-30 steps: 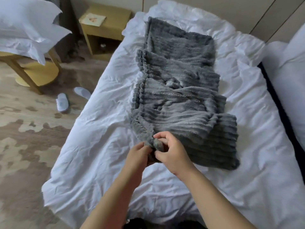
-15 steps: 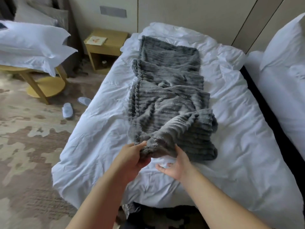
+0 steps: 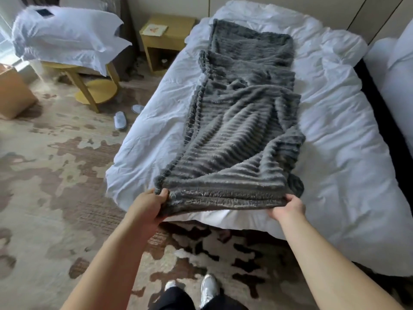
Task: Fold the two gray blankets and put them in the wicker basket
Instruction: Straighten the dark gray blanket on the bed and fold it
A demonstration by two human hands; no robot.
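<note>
One head view looks forward and down, close above the left hand (image 3: 148, 205) and right hand (image 3: 288, 208) gripping the gray blanket (image 3: 241, 130); the bed (image 3: 346, 153) recedes beyond.

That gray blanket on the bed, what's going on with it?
A person stands at the foot of the bed and holds the near end of the gray blanket with both hands. The left hand grips its left corner and the right hand grips its right corner, lifting that edge slightly off the bedding. The rest of the blanket lies in a long, rumpled strip running up the bed. It is not yet folded into a compact bundle.
</note>
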